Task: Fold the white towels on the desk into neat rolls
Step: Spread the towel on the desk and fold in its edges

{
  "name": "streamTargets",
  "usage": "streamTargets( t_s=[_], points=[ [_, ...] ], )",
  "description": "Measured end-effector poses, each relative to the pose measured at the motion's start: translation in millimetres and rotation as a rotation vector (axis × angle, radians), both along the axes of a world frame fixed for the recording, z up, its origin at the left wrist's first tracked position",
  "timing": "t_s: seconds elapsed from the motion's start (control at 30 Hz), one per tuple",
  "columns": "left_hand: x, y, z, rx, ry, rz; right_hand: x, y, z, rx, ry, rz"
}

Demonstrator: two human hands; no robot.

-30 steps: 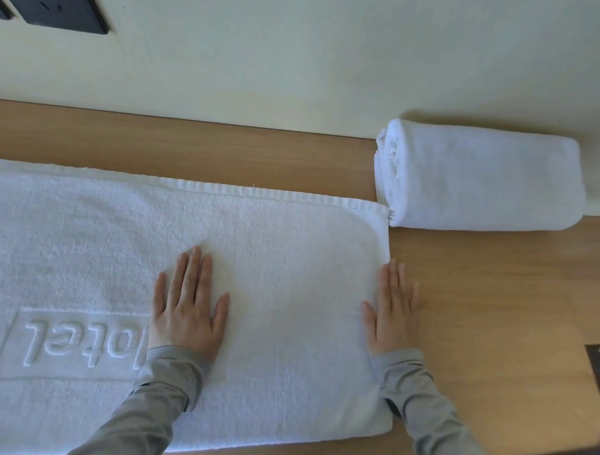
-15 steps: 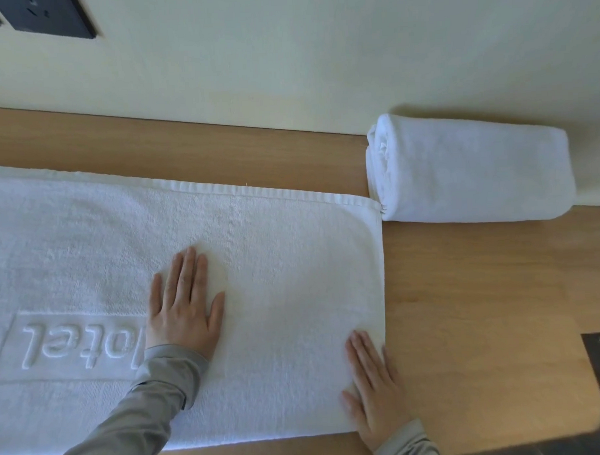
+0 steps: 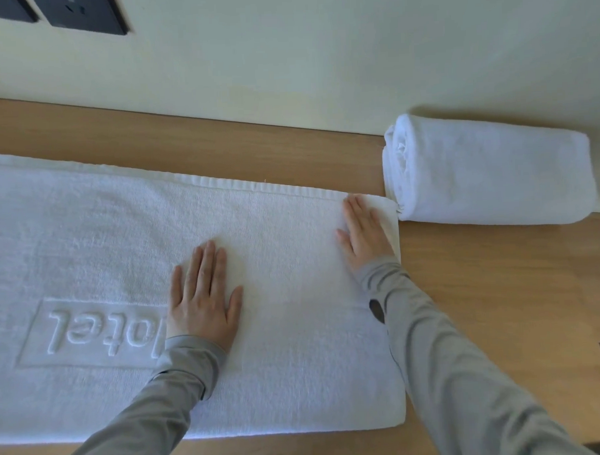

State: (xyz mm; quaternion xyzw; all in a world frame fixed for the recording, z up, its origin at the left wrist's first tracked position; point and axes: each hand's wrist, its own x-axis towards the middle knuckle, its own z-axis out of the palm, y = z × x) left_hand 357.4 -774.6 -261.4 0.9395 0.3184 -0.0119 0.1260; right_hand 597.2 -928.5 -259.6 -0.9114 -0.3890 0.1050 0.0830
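Left hand (image 3: pixel 202 295): my fingers spread flat on the folded towel (image 3: pixel 122 240) (beside its embossed lettering).
Right hand (image 3: pixel 366 231): flat, pressing the towel's far right corner.
Rolled towel (image 3: pixel 494 176): on the counter (image 3: pixel 498 288), against the wall.

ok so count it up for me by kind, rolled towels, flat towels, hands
rolled towel: 1
flat towel: 1
hands: 2, left hand and right hand, both pressing flat on the flat towel
total: 4
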Motion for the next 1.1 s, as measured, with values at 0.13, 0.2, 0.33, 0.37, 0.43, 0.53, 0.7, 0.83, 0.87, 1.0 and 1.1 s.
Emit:
streamTargets(
  t_s=[0.13, 0.2, 0.33, 0.37, 0.43, 0.53, 0.7, 0.83, 0.87, 1.0, 1.1],
  points=[
    [1, 1, -1, -0.008, -0.003, -0.005, 21, 5, -5, 0.114, 0.022, -0.154],
    [0, 2, 0, -0.012, 0.001, -0.011, 19, 8, -2, 0.201, 0.075, -0.217],
    [-2, 3, 1, -0.029, 0.029, -0.024, 20, 13, 17, 0.547, 0.437, -0.548],
    [-2, 4, 2, -0.036, 0.033, -0.029, 22, 13, 21, 0.595, 0.508, -0.618],
    [-1, 5, 5, -0.048, 0.044, -0.037, 26, 14, 25, 0.654, 0.605, -0.683],
    [-2, 5, 5, -0.068, 0.058, -0.043, 29, 14, 27, 0.429, 0.51, -0.536],
    [0, 2, 3, -0.132, 0.017, 0.039, 50, 18, 36, -0.214, 0.151, -0.124],
    [-5, -44, 23, -0.235, -0.24, 0.415, 64, 26, 54, -0.383, 0.019, 0.053],
    [-7, -62, 27, -0.249, -0.289, 0.554, 66, 28, 58, -0.428, 0.017, 0.078],
    [-2, -141, 49, -0.387, -0.438, 1.213, 72, 33, 70, -0.512, 0.082, 0.109],
    [9, -185, 64, -0.649, -0.475, 1.673, 73, 36, 79, -0.537, 0.12, 0.135]
  ],
)
